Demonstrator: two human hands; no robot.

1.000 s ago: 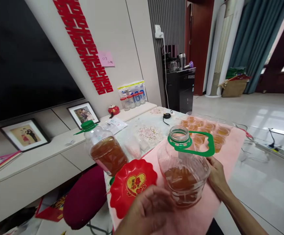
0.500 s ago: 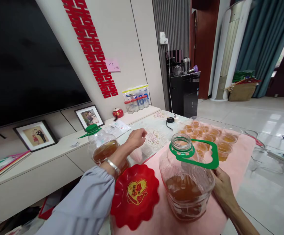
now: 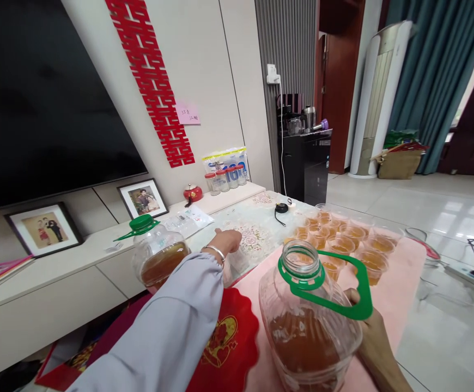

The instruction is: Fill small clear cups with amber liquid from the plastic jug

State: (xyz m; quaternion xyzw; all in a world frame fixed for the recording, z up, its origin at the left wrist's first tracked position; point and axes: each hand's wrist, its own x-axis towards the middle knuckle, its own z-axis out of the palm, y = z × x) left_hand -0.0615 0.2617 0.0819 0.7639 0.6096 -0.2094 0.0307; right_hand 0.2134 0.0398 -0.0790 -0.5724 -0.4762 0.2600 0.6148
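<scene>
Bare bench lies past the left hand; cups block its right, capped jug its left, uncapped jug nearer.

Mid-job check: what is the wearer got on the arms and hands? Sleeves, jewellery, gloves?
On the left there is a long, loose, pale grey-blue sleeve gathered at the cuff, with a thin silver bangle at the wrist. The left hand is ungloved. The right hand and forearm are bare: no sleeve, watch or glove shows.
</scene>
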